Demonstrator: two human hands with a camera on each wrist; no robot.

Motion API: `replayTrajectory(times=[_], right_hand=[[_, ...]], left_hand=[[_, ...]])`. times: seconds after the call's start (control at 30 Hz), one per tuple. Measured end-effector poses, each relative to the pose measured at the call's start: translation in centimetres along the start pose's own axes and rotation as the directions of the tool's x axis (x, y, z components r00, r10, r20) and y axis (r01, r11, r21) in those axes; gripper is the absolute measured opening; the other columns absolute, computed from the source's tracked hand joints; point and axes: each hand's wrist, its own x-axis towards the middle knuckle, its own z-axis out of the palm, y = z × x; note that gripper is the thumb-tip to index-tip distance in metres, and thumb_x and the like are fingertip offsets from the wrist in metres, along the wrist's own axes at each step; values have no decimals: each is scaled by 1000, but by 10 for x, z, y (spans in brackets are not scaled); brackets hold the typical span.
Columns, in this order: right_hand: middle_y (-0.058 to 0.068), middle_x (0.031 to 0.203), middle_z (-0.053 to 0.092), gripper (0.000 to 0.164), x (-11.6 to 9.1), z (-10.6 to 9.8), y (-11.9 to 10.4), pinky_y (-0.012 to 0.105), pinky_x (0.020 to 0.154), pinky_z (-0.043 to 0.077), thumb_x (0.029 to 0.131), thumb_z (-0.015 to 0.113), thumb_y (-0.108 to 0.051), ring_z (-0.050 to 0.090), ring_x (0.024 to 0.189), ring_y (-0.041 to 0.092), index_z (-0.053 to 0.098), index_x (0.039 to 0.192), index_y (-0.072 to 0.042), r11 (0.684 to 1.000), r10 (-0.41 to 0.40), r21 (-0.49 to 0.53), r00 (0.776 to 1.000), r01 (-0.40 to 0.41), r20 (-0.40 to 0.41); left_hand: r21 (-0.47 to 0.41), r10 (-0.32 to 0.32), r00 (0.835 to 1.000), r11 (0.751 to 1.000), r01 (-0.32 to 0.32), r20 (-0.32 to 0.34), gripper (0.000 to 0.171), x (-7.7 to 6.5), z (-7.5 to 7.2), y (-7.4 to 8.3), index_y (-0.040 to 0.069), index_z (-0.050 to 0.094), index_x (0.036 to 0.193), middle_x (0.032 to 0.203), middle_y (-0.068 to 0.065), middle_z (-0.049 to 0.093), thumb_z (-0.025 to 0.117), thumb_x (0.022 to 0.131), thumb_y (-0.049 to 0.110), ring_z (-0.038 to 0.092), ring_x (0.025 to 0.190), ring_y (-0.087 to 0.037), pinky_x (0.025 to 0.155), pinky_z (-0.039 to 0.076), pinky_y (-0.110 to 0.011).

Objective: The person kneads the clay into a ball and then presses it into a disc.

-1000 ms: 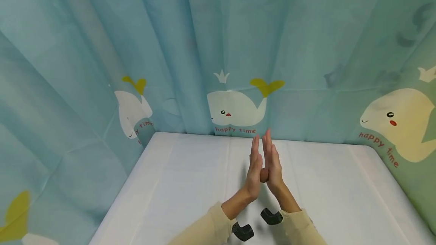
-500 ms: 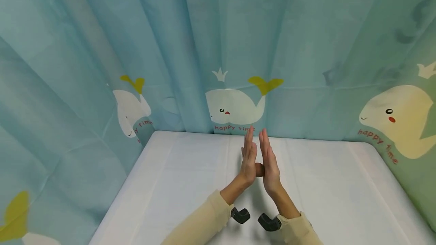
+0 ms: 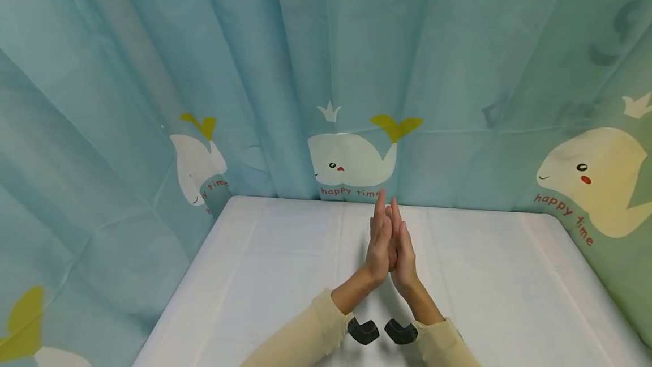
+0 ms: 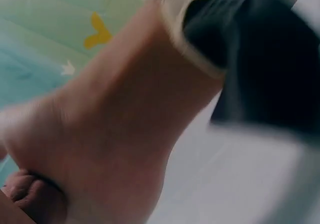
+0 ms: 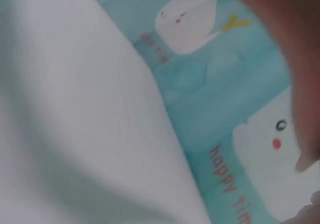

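Note:
My left hand (image 3: pixel 377 251) and right hand (image 3: pixel 405 259) stand palm to palm above the table, fingers straight and pointing away. Between the palms is a small brown lump (image 3: pixel 391 262), mostly hidden by the hands in the head view. At the lower left of the left wrist view, the lump (image 4: pixel 45 200) looks rounded with creases on its surface, and the right hand (image 4: pixel 100 149) lies against it. What it is made of I cannot tell. Blurred skin fills the right edge of the right wrist view.
A white-covered table (image 3: pixel 285 254) lies under the hands. Behind and beside it hangs a blue-green curtain (image 3: pixel 458 72) printed with whales. A black wrist camera (image 3: pixel 364 332) sits by the left sleeve, another black camera (image 3: pixel 401 332) by the right.
The palms slide against each other: the left hand went back toward me, then forward again, while the right shifted slightly the other way. The lump between them shows less now.

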Motion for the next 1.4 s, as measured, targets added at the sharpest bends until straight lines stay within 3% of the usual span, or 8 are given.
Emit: replayTrajectory(times=[0.13, 0.4, 0.7, 0.87, 1.0, 1.1, 1.2, 1.4], right_hand=[[6, 173, -4, 60, -4, 7, -9, 18, 118, 17, 112, 5, -46, -6, 158, 24, -3, 166, -23, 999, -30, 37, 1000, 31, -9], [-3, 173, 4, 59, -2, 13, -24, 53, 121, -6, 111, 9, -44, -2, 158, 16, 4, 167, -26, 996, -56, -74, 998, 55, -19], [-9, 172, 3, 57, 14, -2, -22, 52, 123, -6, 111, 12, -44, -2, 157, 12, 5, 166, -32, 990, -50, -132, 997, 43, -52], [-5, 173, -3, 58, 15, -5, -12, 52, 123, -7, 112, 11, -45, -6, 158, 16, 2, 167, -28, 995, -38, -93, 999, 35, -29], [-3, 173, -1, 57, 8, 0, -7, 44, 124, -3, 113, 8, -41, -5, 158, 18, 2, 167, -25, 997, -21, -80, 1000, 20, -16], [-1, 173, -1, 57, 2, 7, -7, 39, 124, 0, 113, 7, -39, -5, 158, 18, 2, 167, -23, 998, -24, -65, 1000, 23, -7], [1, 173, -2, 58, -2, 13, -12, 45, 124, -4, 113, 9, -40, -7, 158, 19, 2, 167, -21, 997, -53, -48, 999, 53, 6], [-3, 173, 1, 58, 3, 13, -25, 51, 122, -7, 112, 8, -39, -5, 158, 15, 3, 167, -23, 993, -77, -93, 997, 77, 5]], left_hand=[[49, -2, 1000, 999, 3, -12, 69, 9, -4, -2, 15, 4, 167, 173, 1, 2, 15, 109, 51, -2, 158, -23, 122, -6, -59], [76, -56, 997, 995, 60, -59, 66, 10, -9, -22, 19, 7, 167, 172, 3, 6, 13, 109, 51, 1, 158, -21, 121, -1, -60], [-25, -46, 998, 999, 46, 35, 62, -4, 2, -12, 22, 3, 167, 172, 3, 1, 15, 111, 45, 0, 157, -16, 124, 3, -55], [-45, -32, 999, 998, 33, 15, 61, -3, 2, -7, 17, 4, 167, 173, 0, 3, 14, 111, 40, 0, 157, -18, 124, 3, -54], [-66, -29, 999, 997, 27, -27, 61, 5, -3, -2, 17, 4, 167, 173, 0, 3, 15, 111, 38, 2, 158, -19, 124, 3, -54], [-41, -14, 999, 999, 12, -46, 61, 12, -7, -1, 19, 4, 167, 173, 1, 3, 16, 111, 40, 3, 158, -19, 124, 4, -56], [9, -7, 998, 1000, 8, -56, 63, 16, -11, -6, 20, 5, 167, 173, 4, 3, 16, 110, 44, 4, 157, -19, 123, 4, -58], [68, -34, 999, 997, 37, -43, 65, 12, -9, -18, 18, 6, 167, 173, -1, 5, 16, 110, 48, 5, 157, -19, 122, 4, -60]])
